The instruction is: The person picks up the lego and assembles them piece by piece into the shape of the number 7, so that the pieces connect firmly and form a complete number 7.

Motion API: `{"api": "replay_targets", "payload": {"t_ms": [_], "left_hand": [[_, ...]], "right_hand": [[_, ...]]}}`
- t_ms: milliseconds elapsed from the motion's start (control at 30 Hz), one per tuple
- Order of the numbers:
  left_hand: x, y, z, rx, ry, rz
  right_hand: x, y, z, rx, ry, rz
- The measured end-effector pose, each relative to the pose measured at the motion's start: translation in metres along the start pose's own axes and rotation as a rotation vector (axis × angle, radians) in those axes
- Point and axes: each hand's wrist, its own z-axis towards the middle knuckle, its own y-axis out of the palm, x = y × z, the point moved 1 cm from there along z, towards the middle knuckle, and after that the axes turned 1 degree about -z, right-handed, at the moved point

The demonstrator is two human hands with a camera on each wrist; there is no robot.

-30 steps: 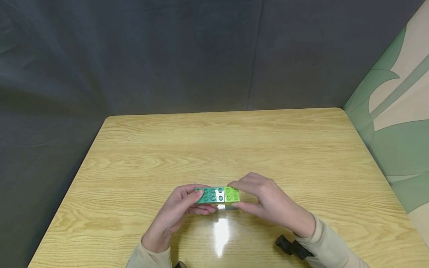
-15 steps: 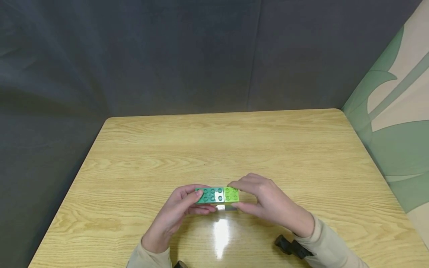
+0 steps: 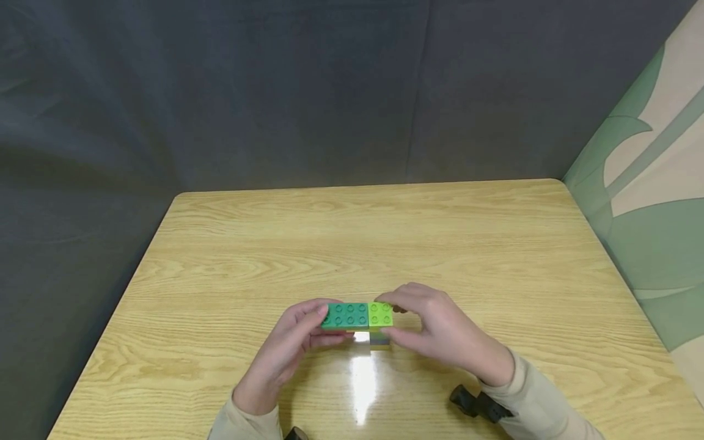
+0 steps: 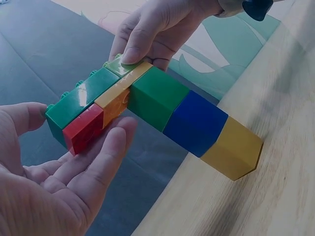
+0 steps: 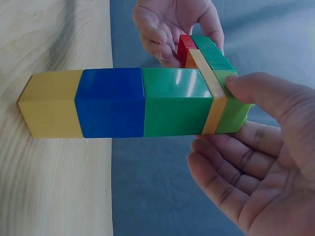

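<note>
A joined build of toy building bricks stands between both hands over the wooden table (image 3: 352, 238). Its column runs from a yellow block (image 4: 234, 147) at the table end through a blue block (image 4: 196, 123) to a green block (image 5: 177, 101). A thin orange-yellow brick (image 5: 213, 93) crosses the top, bearing a long dark green brick (image 3: 349, 315) and a lime brick (image 3: 381, 314). Under the overhanging side sits a red brick (image 4: 84, 129). My left hand (image 3: 294, 336) holds the dark green brick's outer end, thumb on top. With thumb and fingers, my right hand (image 3: 434, 321) pinches the lime brick.
A dark cloth (image 3: 297, 91) hangs behind the table's far edge. At the right stands a green and beige patterned panel (image 3: 654, 256). A black device (image 3: 478, 404) is strapped at the right wrist, and another (image 3: 296, 434) shows near the left sleeve.
The build has tipped or shifted slightly: the glare has left the dark green brick, and more of the column shows below the lime brick. Both hands keep their holds.
</note>
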Motion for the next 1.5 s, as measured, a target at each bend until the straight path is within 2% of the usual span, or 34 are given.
{"api": "replay_targets", "payload": {"t_ms": [233,367,467,600,767,867,1000,1133,1300,1500], "left_hand": [[0.002,-0.001,0.001,0.046,0.012,0.064],[0.002,0.000,0.000,0.076,0.047,0.122],[0.003,0.001,0.000,0.115,0.068,0.156],[0.004,0.002,-0.002,0.201,0.074,0.192],[0.005,0.005,-0.003,0.277,0.098,0.205],[0.005,0.006,-0.003,0.281,0.126,0.204],[0.004,0.007,-0.002,0.247,0.167,0.223],[0.002,0.008,-0.001,0.244,0.177,0.262],[0.001,0.008,0.001,0.252,0.165,0.303],[0.000,0.009,0.005,0.270,0.114,0.331]], "right_hand": [[0.003,0.000,0.003,0.011,0.012,0.008],[0.005,-0.001,0.004,0.021,0.027,0.012],[0.006,-0.001,0.005,0.024,0.052,0.014],[0.009,-0.001,0.007,0.024,0.090,0.025],[0.014,-0.001,0.010,0.053,0.105,0.046],[0.019,0.000,0.011,0.078,0.099,0.057],[0.026,0.002,0.013,0.098,0.106,0.069],[0.031,0.003,0.015,0.105,0.139,0.084],[0.036,0.004,0.016,0.117,0.183,0.112],[0.041,0.007,0.019,0.148,0.252,0.132]]}}
